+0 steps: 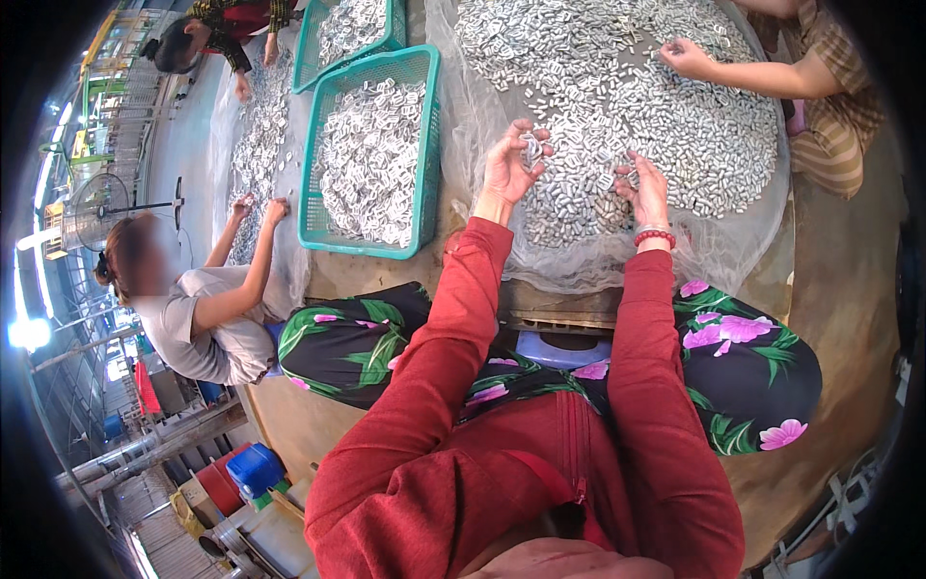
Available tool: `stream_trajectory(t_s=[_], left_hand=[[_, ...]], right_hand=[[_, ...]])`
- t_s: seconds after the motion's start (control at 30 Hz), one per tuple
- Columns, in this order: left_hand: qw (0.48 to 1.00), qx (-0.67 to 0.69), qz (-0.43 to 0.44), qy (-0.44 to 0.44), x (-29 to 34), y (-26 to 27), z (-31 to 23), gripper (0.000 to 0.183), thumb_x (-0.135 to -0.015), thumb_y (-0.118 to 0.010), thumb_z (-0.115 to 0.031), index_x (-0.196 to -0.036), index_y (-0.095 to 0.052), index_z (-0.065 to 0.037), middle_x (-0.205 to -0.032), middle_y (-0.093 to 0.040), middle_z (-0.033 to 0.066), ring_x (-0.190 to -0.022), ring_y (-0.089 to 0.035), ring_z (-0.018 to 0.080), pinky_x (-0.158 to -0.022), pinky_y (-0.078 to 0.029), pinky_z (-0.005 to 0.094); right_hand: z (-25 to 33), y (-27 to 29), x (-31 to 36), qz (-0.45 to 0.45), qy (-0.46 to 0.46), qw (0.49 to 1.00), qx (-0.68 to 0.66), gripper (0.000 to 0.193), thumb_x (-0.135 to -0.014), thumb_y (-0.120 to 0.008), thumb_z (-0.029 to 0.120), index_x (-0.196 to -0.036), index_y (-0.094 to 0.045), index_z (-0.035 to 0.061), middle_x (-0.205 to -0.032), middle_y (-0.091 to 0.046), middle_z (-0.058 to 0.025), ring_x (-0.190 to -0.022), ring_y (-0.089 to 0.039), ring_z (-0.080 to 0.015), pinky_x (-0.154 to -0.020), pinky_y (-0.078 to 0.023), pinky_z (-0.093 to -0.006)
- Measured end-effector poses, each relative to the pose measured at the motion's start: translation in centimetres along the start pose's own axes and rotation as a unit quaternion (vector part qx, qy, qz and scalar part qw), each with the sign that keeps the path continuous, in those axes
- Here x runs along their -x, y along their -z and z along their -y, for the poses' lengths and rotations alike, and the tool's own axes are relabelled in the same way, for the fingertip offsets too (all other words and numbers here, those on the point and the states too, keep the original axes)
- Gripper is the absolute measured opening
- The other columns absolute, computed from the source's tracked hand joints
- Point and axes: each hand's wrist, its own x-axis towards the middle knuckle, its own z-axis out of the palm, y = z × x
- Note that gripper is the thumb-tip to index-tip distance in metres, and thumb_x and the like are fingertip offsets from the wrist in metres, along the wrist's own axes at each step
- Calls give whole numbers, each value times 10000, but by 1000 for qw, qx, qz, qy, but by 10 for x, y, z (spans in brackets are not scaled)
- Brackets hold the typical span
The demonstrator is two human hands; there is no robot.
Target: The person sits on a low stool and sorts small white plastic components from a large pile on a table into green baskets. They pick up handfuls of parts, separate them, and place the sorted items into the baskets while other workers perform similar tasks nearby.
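A wide heap of small grey metal pieces (714, 125) is spread before me on clear plastic sheeting (540, 265). Over its near left part my left hand (511, 166) is raised, palm turned up, with curled fingers around a few small metal buckles (531, 149). My right hand (646, 191), with a red bead bracelet at the wrist, hovers low over the heap. Its thumb and fingers curl toward each other around a small metal piece, partly hidden by the fingers. To the left of my hands stands a teal plastic basket (431, 145) full of pale slotted buckles (371, 159).
A second teal basket (397, 24) of similar pieces adjoins the first. Across the heap at right, a co-worker's hand (687, 60) reaches in. Two people at left work along a strip of pieces (260, 145). A fan (96, 207) stands behind them.
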Motion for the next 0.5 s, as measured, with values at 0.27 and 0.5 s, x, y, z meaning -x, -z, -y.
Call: stream_trajectory(t_s=[0.27, 0.5], left_hand=[[651, -734, -128, -147, -54, 22, 55, 326, -700, -718, -299, -853, -651, -19, -625, -612, 136, -665, -614, 295, -570, -482, 390], [685, -712, -74, -134, -52, 22, 67, 301, -730, -681, -274, -829, -562, -16, -691, -594, 141, -702, -599, 284, -629, -472, 390]], right_hand=[[-39, -3, -16, -98, 264, 749, 600, 410, -658, -733, 256, -975, -644, 11, -821, -654, -182, -767, -646, -275, -718, -486, -356], [-26, 11, -11, -48, 95, 988, 114, 234, -694, -697, 128, -897, -613, 45, -757, -608, -62, -601, -557, -187, -549, -453, -306]])
